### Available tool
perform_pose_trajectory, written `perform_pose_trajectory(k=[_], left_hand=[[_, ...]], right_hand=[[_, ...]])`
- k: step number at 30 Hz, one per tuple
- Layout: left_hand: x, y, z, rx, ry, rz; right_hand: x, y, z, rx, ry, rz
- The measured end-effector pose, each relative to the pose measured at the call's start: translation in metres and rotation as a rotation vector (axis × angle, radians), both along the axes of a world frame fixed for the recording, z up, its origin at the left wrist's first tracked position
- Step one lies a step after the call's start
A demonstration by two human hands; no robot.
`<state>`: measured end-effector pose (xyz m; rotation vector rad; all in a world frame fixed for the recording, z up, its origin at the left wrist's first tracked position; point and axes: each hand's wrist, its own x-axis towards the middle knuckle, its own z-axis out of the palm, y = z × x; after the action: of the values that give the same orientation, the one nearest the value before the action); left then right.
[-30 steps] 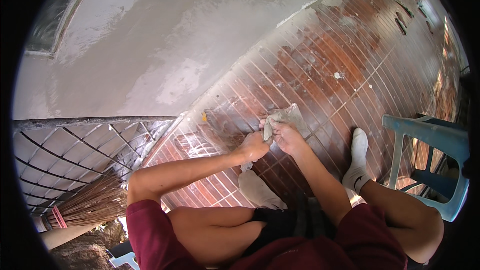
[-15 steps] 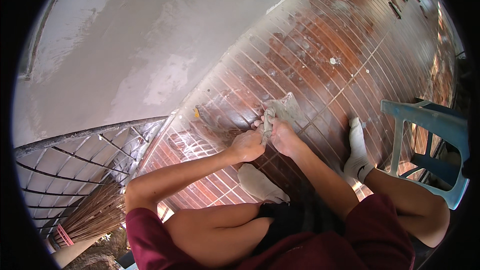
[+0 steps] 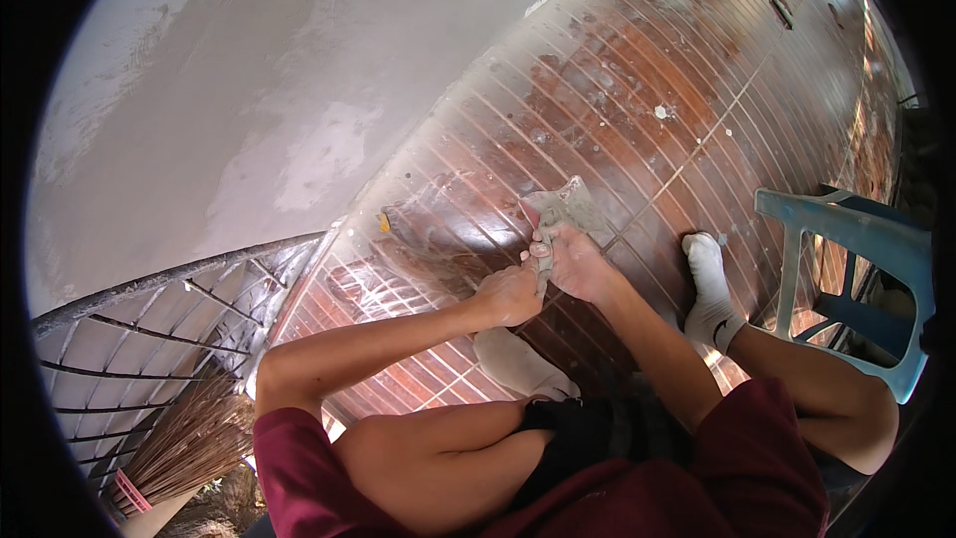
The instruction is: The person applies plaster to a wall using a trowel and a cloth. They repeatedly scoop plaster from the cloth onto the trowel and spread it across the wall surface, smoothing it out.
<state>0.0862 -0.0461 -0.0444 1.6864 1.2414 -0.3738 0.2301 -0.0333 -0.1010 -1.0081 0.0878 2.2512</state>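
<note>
A crumpled grey rag (image 3: 572, 203), smeared pale, hangs between my two hands above the dusty red tiles. My left hand (image 3: 510, 294) is closed around the lower, twisted end of it. Just beside it, my right hand (image 3: 580, 265) grips the rag higher up, with its fingers curled round the cloth. The loose upper part fans out beyond my right fingers. Some fingertips are hidden in the folds.
A smoothed grey wall (image 3: 299, 90) rises at the left. Below it stand a dark metal grille (image 3: 139, 329) and a twig broom (image 3: 189, 438). A blue plastic stool (image 3: 846, 224) is at the right. My socked feet rest on the grooved tile floor (image 3: 637, 139).
Both hands have shifted slightly right with the rag. My right hand has turned and moved up along the cloth, and the upper part is bunched differently.
</note>
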Motion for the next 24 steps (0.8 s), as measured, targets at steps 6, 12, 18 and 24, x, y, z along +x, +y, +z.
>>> perform_pose_trajectory(k=[6,12,18,24], left_hand=[[0.005,0.006,0.003,-0.132,0.049,-0.169],[0.008,0.006,0.003,-0.093,0.018,-0.120],[0.008,0.004,-0.004,-0.111,-0.023,-0.081],[0.012,0.005,-0.001,-0.134,-0.029,-0.080]], right_hand=[[0.006,0.003,-0.006,-0.038,-0.068,0.082],[0.013,0.009,-0.019,-0.216,-0.099,0.008],[0.016,0.016,-0.026,-0.355,0.000,-0.061],[0.019,0.019,-0.030,-0.419,0.020,-0.088]])
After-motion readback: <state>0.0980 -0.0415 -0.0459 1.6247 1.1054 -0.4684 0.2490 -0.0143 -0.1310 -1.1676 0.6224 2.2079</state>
